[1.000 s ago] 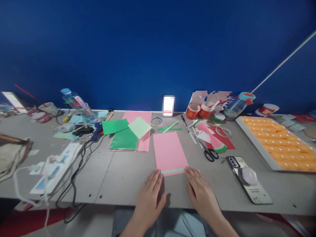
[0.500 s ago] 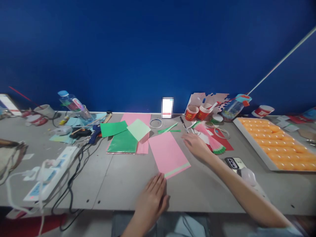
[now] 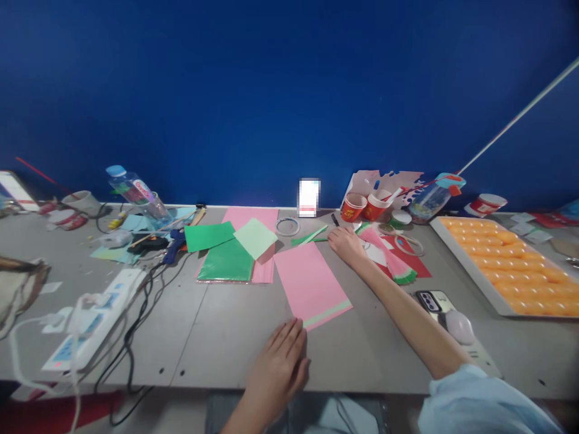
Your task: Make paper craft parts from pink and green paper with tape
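My left hand point(image 3: 280, 355) lies flat and open on the grey table point(image 3: 217, 325), fingertips at the near corner of a pink sheet point(image 3: 310, 277) that has a light green strip point(image 3: 328, 313) along its near edge. My right hand point(image 3: 346, 246) reaches far across beyond the sheet's top right corner. Its fingers curl down over a black marker point(image 3: 335, 219), whose far end sticks out past them. A folded pink paper fan with a green rim point(image 3: 393, 262) lies just right of that hand.
Green and pink papers point(image 3: 226, 259) and a tape ring point(image 3: 287, 226) lie behind the sheet, red paper cups point(image 3: 362, 208) at the back. A tray of orange balls point(image 3: 511, 265) and a phone point(image 3: 446, 313) are on the right. A power strip point(image 3: 90, 319), cables and a bottle point(image 3: 136, 190) are on the left.
My right hand left the near edge of the pink sheet and reached forward to the black marker. The sheet has turned slightly. My left hand has stayed put.
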A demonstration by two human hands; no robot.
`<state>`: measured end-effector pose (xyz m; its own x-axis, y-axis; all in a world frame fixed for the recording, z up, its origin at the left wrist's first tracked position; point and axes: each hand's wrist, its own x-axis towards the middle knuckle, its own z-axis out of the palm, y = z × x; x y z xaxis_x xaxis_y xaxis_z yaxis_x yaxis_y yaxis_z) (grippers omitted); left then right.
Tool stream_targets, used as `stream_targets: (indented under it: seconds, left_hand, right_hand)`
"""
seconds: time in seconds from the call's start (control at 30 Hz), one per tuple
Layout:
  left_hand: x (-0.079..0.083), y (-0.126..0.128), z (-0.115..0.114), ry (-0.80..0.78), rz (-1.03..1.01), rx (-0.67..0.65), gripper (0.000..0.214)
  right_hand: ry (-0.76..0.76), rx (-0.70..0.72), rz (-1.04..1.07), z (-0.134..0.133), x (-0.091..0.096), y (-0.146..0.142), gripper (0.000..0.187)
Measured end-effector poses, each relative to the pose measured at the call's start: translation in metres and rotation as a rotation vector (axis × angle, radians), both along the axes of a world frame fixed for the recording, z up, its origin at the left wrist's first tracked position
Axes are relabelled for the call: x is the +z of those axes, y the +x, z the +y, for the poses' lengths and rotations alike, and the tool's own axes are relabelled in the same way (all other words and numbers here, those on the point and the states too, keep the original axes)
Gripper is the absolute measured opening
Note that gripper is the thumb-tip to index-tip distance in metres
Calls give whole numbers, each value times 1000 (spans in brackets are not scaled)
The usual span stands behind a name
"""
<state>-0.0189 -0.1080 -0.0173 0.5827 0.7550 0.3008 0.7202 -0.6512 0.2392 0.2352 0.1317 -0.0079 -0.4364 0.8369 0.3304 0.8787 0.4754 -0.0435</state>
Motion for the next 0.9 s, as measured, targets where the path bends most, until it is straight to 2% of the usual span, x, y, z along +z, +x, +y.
stream_targets:
  seconds: [0.23, 0.37, 0.5, 0.57, 0.63, 0.73, 0.8, 0.87, 0.9]
  left_hand:
    - [0, -2, 3, 10, 3, -9, 44]
    - [2, -2, 4, 25, 11, -18, 43]
    - [0, -2, 8, 10, -18, -8, 43]
    - [0, -3, 10, -8, -32, -1, 42]
    - [3, -6, 15, -32, -70, 13, 40]
    - [17, -11, 29, -93, -264, 64, 36]
    - [34, -13, 46, -172, -500, 165, 30]
    - [54, -11, 68, -346, -756, 239, 27]
    - [64, -9, 79, -443, -874, 215, 28]
  right_hand:
    - [25, -60, 108, -1, 5, 0, 16]
    - [23, -118, 208, -5, 16, 1, 16]
    - [-12, -63, 300, -16, 39, 2, 16]
    - [-26, 28, 408, -26, 57, -1, 15]
    - [25, 107, 453, -40, 78, -5, 16]
    - [121, 252, 424, -67, 109, -16, 18]
    - [162, 267, 420, -83, 124, -25, 20]
    - [150, 302, 434, -96, 130, -33, 21]
    - [136, 332, 447, -100, 130, -37, 21]
